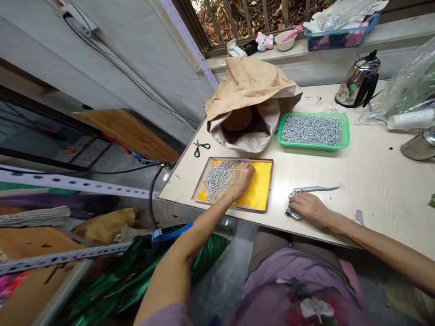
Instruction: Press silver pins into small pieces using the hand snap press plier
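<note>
My left hand [242, 178] is over a shallow tray [271, 185] with a yellow bottom, its fingers curled down at the edge of a pile of small silver metal pieces [217, 179]. Whatever is between those fingertips is too small to make out. To the right, my right hand [307, 207] is closed around a silver metal hand tool with a long tapering lever [321, 188], which lies on the table. Behind it stands a green plastic basket [313, 147], filled with many more similar silver pieces [311, 130].
A brown paper sack [254, 86] gapes behind the tray, with green-handled scissors [201, 147] at its left. A steel kettle [360, 79], clear plastic bags [404, 86] and a metal canister [421, 144] occupy the right side. The table's front edge [210, 210] runs close below the tray.
</note>
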`<state>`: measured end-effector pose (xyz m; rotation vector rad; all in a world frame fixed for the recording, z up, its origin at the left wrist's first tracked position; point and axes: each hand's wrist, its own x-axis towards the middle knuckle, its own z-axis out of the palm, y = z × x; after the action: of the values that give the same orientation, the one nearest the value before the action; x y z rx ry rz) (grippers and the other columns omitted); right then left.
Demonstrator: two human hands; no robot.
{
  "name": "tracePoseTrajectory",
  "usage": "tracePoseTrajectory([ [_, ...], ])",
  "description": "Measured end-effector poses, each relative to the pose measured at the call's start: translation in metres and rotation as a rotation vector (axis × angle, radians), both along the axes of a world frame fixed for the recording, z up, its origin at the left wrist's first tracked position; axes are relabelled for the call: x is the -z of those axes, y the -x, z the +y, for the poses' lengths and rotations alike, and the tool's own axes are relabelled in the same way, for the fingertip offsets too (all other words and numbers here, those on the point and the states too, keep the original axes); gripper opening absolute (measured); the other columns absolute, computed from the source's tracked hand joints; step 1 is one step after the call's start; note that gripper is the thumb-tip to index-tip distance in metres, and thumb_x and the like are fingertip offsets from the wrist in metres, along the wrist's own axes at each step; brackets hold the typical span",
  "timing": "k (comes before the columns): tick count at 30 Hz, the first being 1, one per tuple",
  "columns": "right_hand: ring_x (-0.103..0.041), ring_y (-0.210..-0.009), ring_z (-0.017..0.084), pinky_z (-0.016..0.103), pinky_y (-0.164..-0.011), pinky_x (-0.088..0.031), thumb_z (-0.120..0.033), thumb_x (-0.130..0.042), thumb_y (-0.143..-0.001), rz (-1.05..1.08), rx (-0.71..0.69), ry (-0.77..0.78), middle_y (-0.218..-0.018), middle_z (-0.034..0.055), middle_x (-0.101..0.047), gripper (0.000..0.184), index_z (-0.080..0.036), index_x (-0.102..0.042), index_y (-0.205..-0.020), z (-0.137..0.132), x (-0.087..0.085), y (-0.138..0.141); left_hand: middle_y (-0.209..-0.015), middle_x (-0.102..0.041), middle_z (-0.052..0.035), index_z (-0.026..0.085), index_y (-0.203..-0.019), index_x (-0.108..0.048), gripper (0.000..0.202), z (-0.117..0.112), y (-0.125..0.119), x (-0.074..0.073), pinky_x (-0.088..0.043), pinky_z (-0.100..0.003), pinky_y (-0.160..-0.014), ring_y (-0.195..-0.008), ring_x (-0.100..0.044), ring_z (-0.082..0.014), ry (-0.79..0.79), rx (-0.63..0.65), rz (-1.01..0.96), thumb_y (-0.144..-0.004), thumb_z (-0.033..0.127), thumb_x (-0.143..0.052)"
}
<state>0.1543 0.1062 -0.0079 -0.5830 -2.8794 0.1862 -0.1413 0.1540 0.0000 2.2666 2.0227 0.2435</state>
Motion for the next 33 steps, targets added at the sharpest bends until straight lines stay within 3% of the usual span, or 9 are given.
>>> tracePoseTrajectory([
  [4, -0.055, -0.084, 0.017, 0.030, -0.070, -0.032, -0.008, -0.043, -0.095, -0.166, 0.058, 0.118, -0.091, 0.0065, -0.066, 0.025, -0.017, -0.065, -0.088, -0.001, -0.015, 0.013, -0.087, -0.066, -0.0077, 0.017, -0.089, -0.064, 0.018, -0.044, -0.038, -0.015, -0.050, -0.033, -0.079, -0.084, -0.059, -0.0189, -0.148, 0.156, -0.152, -0.095, 0.018, -0.046],
  [8, -0.060, -0.081, 0.017, 0.029, -0.065, -0.033, -0.012, -0.051, -0.091, -0.311, 0.063, 0.280, -0.088, 0.0068, -0.066, 0.018, -0.017, -0.067, -0.087, 0.008, -0.033, 0.024, -0.100, -0.070, -0.0100, 0.017, -0.099, -0.063, 0.027, -0.108, -0.090, -0.019, -0.055, -0.032, -0.084, -0.092, -0.064, -0.0172, -0.119, 0.699, -0.233, -0.098, 0.017, -0.037],
  [10, -0.062, -0.076, 0.017, 0.029, -0.061, -0.034, -0.011, -0.053, -0.088, -0.375, 0.058, 0.328, -0.085, 0.0076, -0.067, 0.017, -0.016, -0.069, -0.083, 0.014, -0.038, 0.030, -0.110, -0.069, -0.0121, 0.016, -0.104, -0.062, 0.033, -0.128, -0.108, -0.014, -0.055, -0.035, -0.092, -0.102, -0.064, -0.0178, -0.093, 0.804, -0.195, -0.097, 0.010, -0.030],
  [14, -0.064, -0.072, 0.016, 0.028, -0.057, -0.039, -0.010, -0.053, -0.087, -0.374, 0.041, 0.332, -0.083, 0.0085, -0.067, 0.019, -0.014, -0.070, -0.080, 0.023, -0.036, 0.040, -0.125, -0.063, -0.0187, 0.011, -0.100, -0.061, 0.033, -0.141, -0.122, 0.005, -0.053, -0.039, -0.100, -0.122, -0.057, -0.0232, -0.097, 0.765, -0.107, -0.095, 0.005, -0.029],
  [17, -0.064, -0.077, 0.016, 0.029, -0.065, -0.048, -0.017, -0.057, -0.090, -0.312, 0.044, 0.292, -0.091, 0.0078, -0.068, 0.013, -0.013, -0.068, -0.095, 0.022, -0.032, 0.038, -0.123, -0.063, -0.0209, 0.010, -0.096, -0.060, 0.025, -0.142, -0.122, 0.019, -0.053, -0.038, -0.100, -0.125, -0.056, -0.0257, -0.130, 0.766, -0.061, -0.093, 0.006, -0.035],
  [21, -0.061, -0.102, 0.020, 0.043, -0.086, -0.054, -0.040, -0.059, -0.092, -0.146, 0.058, 0.239, -0.123, 0.0083, -0.060, 0.039, -0.018, -0.057, -0.124, 0.011, -0.026, 0.018, -0.116, -0.066, -0.0191, 0.011, -0.095, -0.058, 0.021, -0.143, -0.119, 0.030, -0.053, -0.039, -0.100, -0.125, -0.056, -0.0256, -0.142, 0.782, -0.068, -0.091, 0.005, -0.038],
  [25, -0.062, -0.098, 0.018, 0.037, -0.083, -0.054, -0.033, -0.050, -0.097, 0.068, 0.080, 0.219, -0.115, 0.0089, -0.063, 0.028, -0.018, -0.059, -0.119, 0.012, -0.025, -0.007, -0.140, -0.053, -0.0194, 0.011, -0.102, -0.058, 0.028, -0.146, -0.115, 0.034, -0.050, -0.039, -0.105, -0.138, -0.043, -0.0248, -0.126, 0.755, -0.098, -0.088, 0.001, -0.035],
  [30, -0.062, -0.080, 0.017, 0.032, -0.071, -0.054, -0.027, -0.043, -0.098, 0.738, 0.433, 0.146, -0.091, 0.0064, -0.066, 0.020, -0.018, -0.061, -0.100, 0.076, -0.052, -0.016, -0.135, -0.058, -0.0174, 0.013, -0.093, -0.060, 0.027, -0.148, -0.121, 0.026, -0.052, -0.037, -0.101, -0.132, -0.050, -0.0254, -0.159, 0.716, -0.197, -0.088, 0.002, -0.036],
  [33, -0.062, -0.081, 0.019, 0.035, -0.074, -0.052, -0.024, -0.048, -0.094, 0.712, 0.581, 0.106, -0.087, 0.0052, -0.066, 0.018, -0.020, -0.065, -0.091, 0.125, -0.078, -0.019, -0.121, -0.064, -0.0143, 0.016, -0.091, -0.063, 0.018, -0.146, -0.128, 0.007, -0.056, -0.032, -0.091, -0.110, -0.063, -0.0211, -0.078, 0.486, -0.396, -0.093, 0.014, -0.045],
])
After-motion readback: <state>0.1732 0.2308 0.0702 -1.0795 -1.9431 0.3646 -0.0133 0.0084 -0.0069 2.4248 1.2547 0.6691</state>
